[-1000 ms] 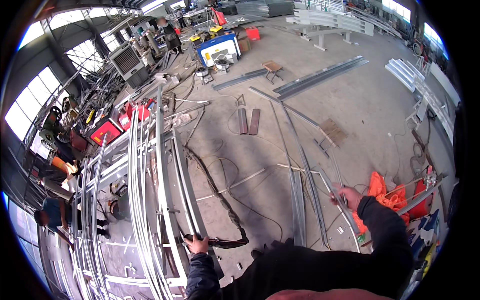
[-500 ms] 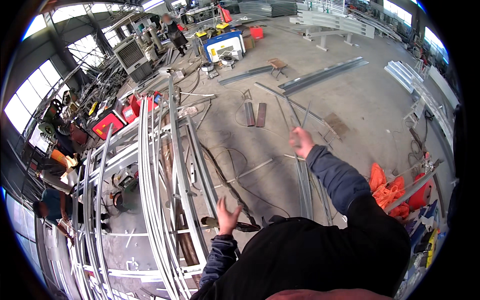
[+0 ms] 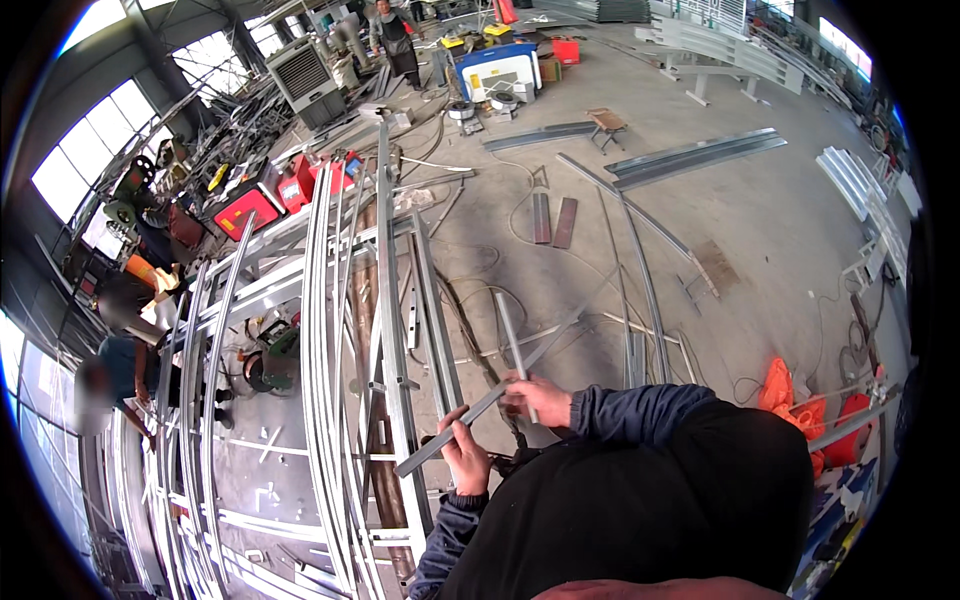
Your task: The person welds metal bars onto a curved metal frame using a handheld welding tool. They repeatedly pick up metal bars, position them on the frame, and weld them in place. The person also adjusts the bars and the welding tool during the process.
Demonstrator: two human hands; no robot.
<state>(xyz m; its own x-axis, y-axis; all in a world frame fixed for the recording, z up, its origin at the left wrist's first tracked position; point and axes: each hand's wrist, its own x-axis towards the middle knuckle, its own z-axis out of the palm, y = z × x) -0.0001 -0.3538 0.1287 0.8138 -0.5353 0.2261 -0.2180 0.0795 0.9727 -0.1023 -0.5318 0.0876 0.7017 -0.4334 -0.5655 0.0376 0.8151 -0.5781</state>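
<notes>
A long grey metal bar (image 3: 432, 450) slants in front of me, its near end over the metal frame. Near that end, my left hand (image 3: 466, 462) is closed round the bar. My right hand (image 3: 538, 400) grips the same bar farther along, its fingers slightly blurred. A short pale metal strip (image 3: 508, 332) also crosses at the right hand's fingers; whether that hand grips it too is unclear. Just left of my hands stands the silver metal frame (image 3: 400, 440), with several long thin tubes (image 3: 318, 400) lying along it.
Two brown-grey plates (image 3: 553, 222) and long steel profiles (image 3: 700, 160) lie on the floor ahead, near a small stool (image 3: 606, 122). Cables snake beside the frame. Orange bags (image 3: 785, 395) sit at right. One person (image 3: 395, 40) stands far ahead; another (image 3: 130, 370) bends at left.
My right hand has come down and left from its raised position, bringing the bar across my front. The left hand, open before, has closed on it. The view has shifted slightly.
</notes>
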